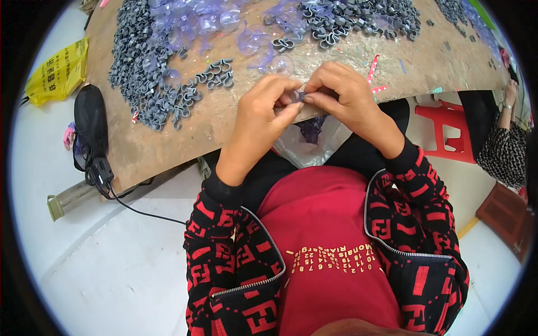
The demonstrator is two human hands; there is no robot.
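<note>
matt plastic clips [124, 61], glossy suction cups [188, 19]

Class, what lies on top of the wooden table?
Heaped grey plastic clips and clear purplish suction cups, plus a red, white-dotted strip. The tabletop directly beneath the heaps, and their lower layers, cannot be seen.

Left, far: we see a yellow bag [60, 73] | left, beside the desk [147, 158]: black pouch [91, 117] | left, nearer us: green-capped cylinder [70, 200], black cable [140, 212] | desk, right of centre: white-dotted red strip [372, 70] | right: red stool [455, 124], person in patterned clothing [503, 154], brown object [504, 218]
</note>
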